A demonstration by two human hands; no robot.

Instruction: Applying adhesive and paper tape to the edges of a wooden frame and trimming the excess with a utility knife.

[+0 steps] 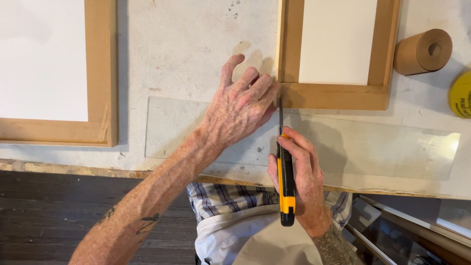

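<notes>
Seen from above, at the edge of a stained white worktable (pixel 186 44). No real containers here; only two wooden frames, each enclosing a white panel: one frame (pixel 338 95) at the top centre, another frame (pixel 103 73) at the left.

Left hand (pixel 240 110) spread flat, palm down, fingertips pressed against the bottom left corner of the centre frame, wrist bent, forearm coming in diagonally from the lower left. Empty, holding nothing.

Right hand (pixel 299 181) closed firmly around a yellow and black utility knife (pixel 286 184), blade extended upward and reaching the lower edge of the frame, just beside the left fingers. Hands close together, not touching.

Under both hands, a clear plastic sheet (pixel 382 147) lying flat on the table. At the far right, a roll of brown paper tape (pixel 423 51) and a yellow round object (pixel 461 94), partly cut off.
</notes>
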